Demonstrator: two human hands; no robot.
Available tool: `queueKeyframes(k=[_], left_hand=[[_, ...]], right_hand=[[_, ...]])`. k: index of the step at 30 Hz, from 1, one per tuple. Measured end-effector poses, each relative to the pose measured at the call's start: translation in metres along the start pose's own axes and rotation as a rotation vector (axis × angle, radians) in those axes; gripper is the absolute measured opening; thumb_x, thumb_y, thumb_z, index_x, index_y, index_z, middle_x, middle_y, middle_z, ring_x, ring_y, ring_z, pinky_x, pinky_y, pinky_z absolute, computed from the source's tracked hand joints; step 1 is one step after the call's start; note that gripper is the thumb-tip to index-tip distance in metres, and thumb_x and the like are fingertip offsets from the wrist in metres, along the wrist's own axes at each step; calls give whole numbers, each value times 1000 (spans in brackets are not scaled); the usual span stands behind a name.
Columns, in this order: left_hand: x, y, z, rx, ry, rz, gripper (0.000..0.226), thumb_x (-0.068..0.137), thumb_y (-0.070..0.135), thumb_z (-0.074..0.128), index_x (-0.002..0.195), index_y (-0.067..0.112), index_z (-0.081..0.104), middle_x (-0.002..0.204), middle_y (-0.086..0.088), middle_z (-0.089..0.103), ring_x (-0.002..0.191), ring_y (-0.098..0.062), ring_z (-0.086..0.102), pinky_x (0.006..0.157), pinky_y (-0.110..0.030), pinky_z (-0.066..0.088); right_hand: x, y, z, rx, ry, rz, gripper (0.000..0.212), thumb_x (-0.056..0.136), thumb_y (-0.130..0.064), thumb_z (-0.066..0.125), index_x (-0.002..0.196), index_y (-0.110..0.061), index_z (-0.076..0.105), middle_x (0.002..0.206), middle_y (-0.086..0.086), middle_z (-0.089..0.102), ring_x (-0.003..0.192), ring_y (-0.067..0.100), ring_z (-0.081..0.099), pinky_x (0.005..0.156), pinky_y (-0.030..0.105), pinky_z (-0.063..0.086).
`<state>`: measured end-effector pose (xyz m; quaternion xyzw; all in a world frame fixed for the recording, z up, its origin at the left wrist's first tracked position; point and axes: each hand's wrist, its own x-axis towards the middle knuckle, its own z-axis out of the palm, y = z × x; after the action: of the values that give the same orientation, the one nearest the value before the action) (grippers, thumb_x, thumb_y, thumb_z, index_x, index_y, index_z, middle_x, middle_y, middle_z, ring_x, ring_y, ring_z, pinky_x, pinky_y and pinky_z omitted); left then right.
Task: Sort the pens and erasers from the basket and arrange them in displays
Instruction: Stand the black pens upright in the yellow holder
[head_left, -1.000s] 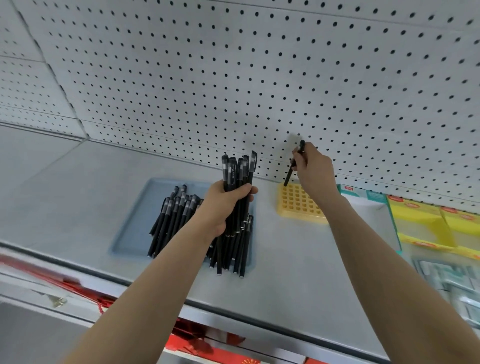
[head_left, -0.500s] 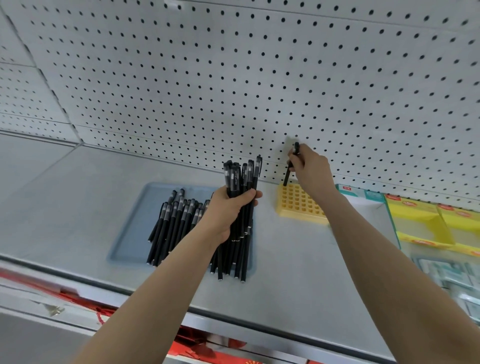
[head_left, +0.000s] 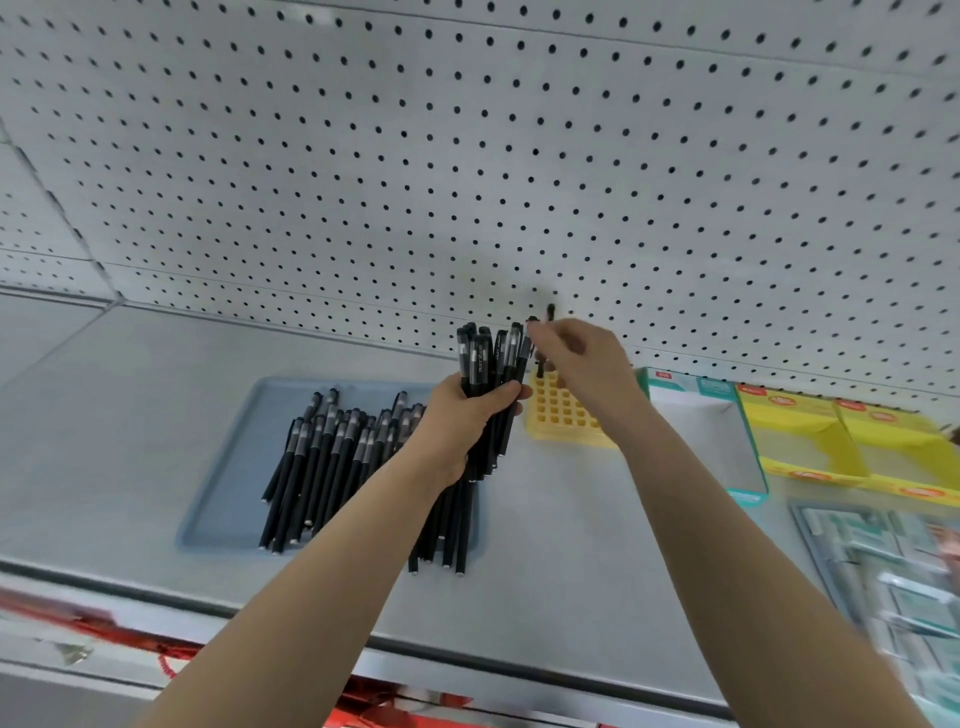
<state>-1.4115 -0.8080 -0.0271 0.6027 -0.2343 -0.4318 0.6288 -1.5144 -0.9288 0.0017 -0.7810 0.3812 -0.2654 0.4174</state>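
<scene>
Right hand (head_left: 584, 358) (grasp unclear) has reached the upright, caps-up pens (head_left: 480, 358) left hand (head_left: 467, 421) grips.

wall: white pegboard (head_left: 467, 156) | shelf (head_left: 130, 415): grey, flat | lower right: blurred, perhaps packaged goods (head_left: 893, 571)

Left hand (head_left: 462, 421) grips pen bundle (head_left: 480, 358) mid-frame; right hand (head_left: 587, 358), blurred, at its tops, maybe pinching one. Yellow grid holder (head_left: 558, 415) just right; loose pens (head_left: 322, 467) in blue tray (head_left: 234, 467), left-centre.

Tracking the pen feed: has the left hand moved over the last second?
Yes: the left hand with its pen bundle shifted right, closing on the yellow holder.
</scene>
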Motion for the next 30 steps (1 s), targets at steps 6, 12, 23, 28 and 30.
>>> queueKeyframes(k=[6, 12, 23, 28, 30], left_hand=[[2, 1, 13, -42, 10, -54, 20, 92, 12, 64, 112, 5, 64, 89, -6, 68, 71, -16, 66, 59, -24, 53], [4, 4, 5, -117, 81, -130, 18, 93, 6, 59, 109, 1, 55, 89, -10, 61, 67, -17, 61, 65, -31, 55], [2, 5, -8, -146, -9, -103, 22, 98, 3, 50, 119, 2, 53, 102, -5, 68, 81, -17, 66, 73, -32, 57], [5, 2, -10, -149, 16, -58, 22, 97, 10, 56, 116, 0, 59, 95, -2, 74, 77, -13, 70, 69, -28, 58], [5, 1, -10, -153, 31, -46, 20, 96, 11, 57, 113, 1, 62, 94, -2, 74, 76, -13, 71, 67, -27, 57]], right_hand=[[6, 11, -27, 321, 107, 116, 23, 94, -26, 62, 90, -4, 66, 76, 6, 71, 63, 20, 65, 68, 34, 56], [22, 25, -45, -20, 373, -76, 20, 98, -27, 53, 92, -9, 58, 76, -4, 70, 66, 4, 70, 78, 38, 58], [42, 37, -15, -108, 255, -179, 15, 99, -28, 54, 99, -14, 58, 83, 2, 71, 73, 7, 71, 74, 37, 57], [47, 34, -12, -187, 252, -212, 12, 98, -26, 55, 98, -14, 58, 86, 2, 72, 72, 10, 71, 72, 32, 55], [50, 34, -10, -189, 265, -204, 12, 98, -25, 55, 96, -14, 57, 84, 2, 71, 71, 11, 71, 72, 33, 55]])
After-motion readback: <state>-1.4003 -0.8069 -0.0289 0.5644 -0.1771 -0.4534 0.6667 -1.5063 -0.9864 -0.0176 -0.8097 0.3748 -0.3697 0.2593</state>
